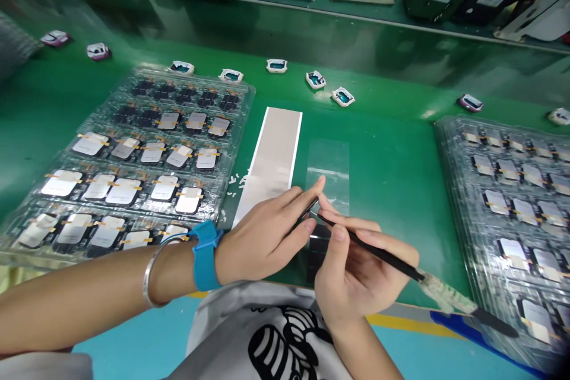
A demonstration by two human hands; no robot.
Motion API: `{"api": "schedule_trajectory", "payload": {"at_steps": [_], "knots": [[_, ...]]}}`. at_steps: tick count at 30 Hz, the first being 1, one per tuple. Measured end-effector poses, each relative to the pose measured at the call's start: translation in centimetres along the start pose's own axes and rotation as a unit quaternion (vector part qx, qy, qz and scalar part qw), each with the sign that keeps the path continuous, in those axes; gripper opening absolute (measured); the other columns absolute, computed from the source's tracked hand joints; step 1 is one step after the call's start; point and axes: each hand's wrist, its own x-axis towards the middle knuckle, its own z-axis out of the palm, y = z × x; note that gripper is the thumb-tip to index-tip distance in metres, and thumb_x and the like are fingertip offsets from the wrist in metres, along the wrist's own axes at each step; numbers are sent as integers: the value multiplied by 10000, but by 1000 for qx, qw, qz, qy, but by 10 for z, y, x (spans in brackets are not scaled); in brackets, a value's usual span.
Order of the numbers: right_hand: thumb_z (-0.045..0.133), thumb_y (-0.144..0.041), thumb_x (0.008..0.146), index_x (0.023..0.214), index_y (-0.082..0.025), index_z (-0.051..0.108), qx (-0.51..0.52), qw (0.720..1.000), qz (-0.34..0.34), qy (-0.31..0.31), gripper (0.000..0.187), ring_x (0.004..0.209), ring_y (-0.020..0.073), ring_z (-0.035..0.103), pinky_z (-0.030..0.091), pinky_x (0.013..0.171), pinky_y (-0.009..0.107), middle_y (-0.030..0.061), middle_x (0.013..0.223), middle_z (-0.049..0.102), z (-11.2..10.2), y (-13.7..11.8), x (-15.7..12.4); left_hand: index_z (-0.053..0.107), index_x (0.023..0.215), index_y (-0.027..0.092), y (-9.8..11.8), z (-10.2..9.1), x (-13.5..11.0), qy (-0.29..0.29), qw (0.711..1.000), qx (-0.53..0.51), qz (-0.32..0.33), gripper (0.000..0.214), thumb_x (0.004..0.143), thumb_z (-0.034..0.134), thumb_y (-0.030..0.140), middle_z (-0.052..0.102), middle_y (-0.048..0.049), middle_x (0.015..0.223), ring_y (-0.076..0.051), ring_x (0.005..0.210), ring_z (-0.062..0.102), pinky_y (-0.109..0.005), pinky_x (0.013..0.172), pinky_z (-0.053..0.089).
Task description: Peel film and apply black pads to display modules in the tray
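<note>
My left hand (262,231), with a blue wrist strap (207,255) and a bangle, is closed in a pinch. Between its thumb and fingers shows the dark edge of a small flat part (305,211), mostly hidden by the fingers. My right hand (363,267) grips a slim black tool (383,254) with a tape-wrapped handle, like a pen. The tool's tip meets the part at the left fingertips. Beneath both hands lies a clear plastic film strip (328,157) with dark squares at its near end. Beside it, a beige adhesive sheet (278,148) runs partly under my left hand.
A clear tray (243,124) of small screens lies at left; stacked trays (458,214) of similar screens stand at right. Several small watch-like cases (276,65) line the back of the green mat. White scraps (234,180) lie near the sheet. A shelf (285,0) with boxes runs behind.
</note>
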Motion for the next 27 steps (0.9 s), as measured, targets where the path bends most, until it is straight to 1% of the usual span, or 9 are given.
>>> {"api": "schedule_trajectory", "payload": {"at_steps": [10,14,21,27], "knots": [[550,104,782,1045,-160,452,-13,1000,5,1,385,889,212,722,619,866,532,39,930,668,-1,2,0,262,1518,147,-1,0,0,1,1000,-13,-6,515,1016,280,262,576,-130,1115,-246,1020,583,-448,902,513],[547,104,780,1035,-160,456,-15,1000,-1,5,378,864,196,722,624,860,519,32,914,665,1,2,1,263,1518,145,-1,0,0,-1,1000,-13,-7,514,1017,277,259,580,-130,1109,-243,1000,584,-446,885,514],[549,100,787,1027,-154,459,-10,1000,-2,8,361,839,189,720,628,857,512,36,905,663,1,1,1,261,1519,189,1,-1,0,0,1000,-3,-12,507,1018,277,267,587,-110,1100,-220,934,581,-406,836,516],[557,118,767,1039,-143,470,-8,1000,-6,-4,387,868,204,720,628,860,517,54,929,668,0,2,0,282,1511,182,0,-2,1,-4,999,17,-30,499,1020,272,266,601,-98,1082,-200,898,584,-375,833,518]]}}
